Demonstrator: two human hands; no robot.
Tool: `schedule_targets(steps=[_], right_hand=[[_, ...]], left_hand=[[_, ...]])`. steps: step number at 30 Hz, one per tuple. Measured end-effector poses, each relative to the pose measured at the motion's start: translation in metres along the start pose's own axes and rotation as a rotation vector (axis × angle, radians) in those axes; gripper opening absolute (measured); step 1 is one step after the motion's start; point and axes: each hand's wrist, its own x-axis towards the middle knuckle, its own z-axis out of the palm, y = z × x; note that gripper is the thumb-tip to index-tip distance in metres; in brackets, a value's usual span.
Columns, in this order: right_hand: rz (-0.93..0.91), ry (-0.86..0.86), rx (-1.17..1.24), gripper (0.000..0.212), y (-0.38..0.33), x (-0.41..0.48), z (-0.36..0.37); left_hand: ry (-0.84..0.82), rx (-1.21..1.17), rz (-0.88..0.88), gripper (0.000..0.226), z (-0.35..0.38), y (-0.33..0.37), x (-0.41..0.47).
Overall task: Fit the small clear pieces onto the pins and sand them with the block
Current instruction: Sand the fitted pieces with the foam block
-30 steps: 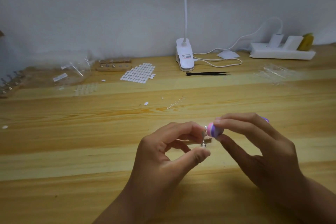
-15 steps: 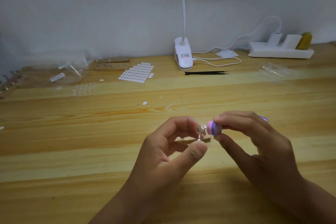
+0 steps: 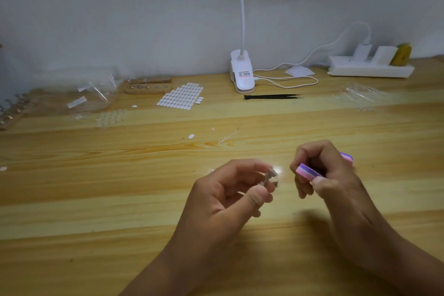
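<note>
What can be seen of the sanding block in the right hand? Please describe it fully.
The sanding block is a bar in pink, white and purple layers, foam-like by its look. The right hand grips its middle, so only the two ends show. One end sticks out toward the left hand, apart from the pin held there. The other end shows behind the fingers.
</note>
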Motion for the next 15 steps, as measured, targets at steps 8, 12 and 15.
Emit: schedule_targets(steps=[8, 12, 15], right_hand=[[-0.159, -0.032, -0.225, 0.017, 0.0024, 0.0019, 0.0049], [-0.184, -0.007, -0.226, 0.014, 0.0034, 0.0029, 0.0045], [-0.215, -0.001, -0.25, 0.017, 0.0044, 0.0032, 0.0058]], left_hand=[[0.034, 0.057, 0.044, 0.014, 0.0025, -0.0017, -0.0006], [0.061, 0.147, 0.08, 0.011, 0.0027, -0.0015, -0.0021], [0.1, 0.25, 0.118, 0.015, 0.0026, -0.001, -0.0027]])
